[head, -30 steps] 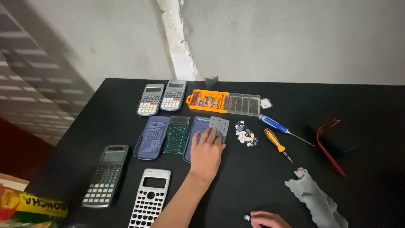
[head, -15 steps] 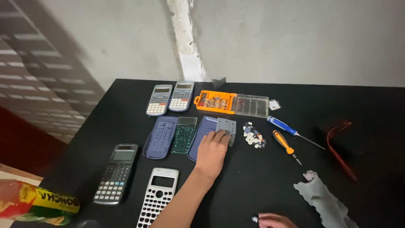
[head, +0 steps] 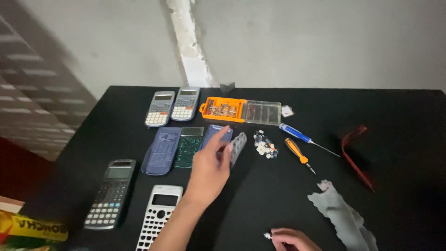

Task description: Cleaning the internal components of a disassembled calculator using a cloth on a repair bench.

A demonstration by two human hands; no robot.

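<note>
My left hand (head: 210, 168) is raised just above the black table (head: 381, 116), its fingers closed on a grey rubber keypad sheet (head: 238, 147) that tilts up on edge. Under and beside the hand lie a blue calculator shell half (head: 215, 135), a green circuit board (head: 188, 148) and another blue cover (head: 161, 150). A pile of small loose buttons (head: 265, 145) sits just to the right of the sheet. At the table's near edge my right hand (head: 288, 240) pinches a small silvery part (head: 267, 235).
Two grey calculators (head: 171, 106) stand at the back, next to an orange bit case (head: 239, 110). A black calculator (head: 110, 193) and a white one (head: 160, 215) lie near left. A blue screwdriver (head: 301, 137), an orange screwdriver (head: 299, 155), a grey cloth (head: 341, 214) and a red strap (head: 355, 155) lie to the right.
My left hand, which lay flat on the grey keypad sheet, has lifted it off the blue shell and tilted it up. The camera view has shifted slightly.
</note>
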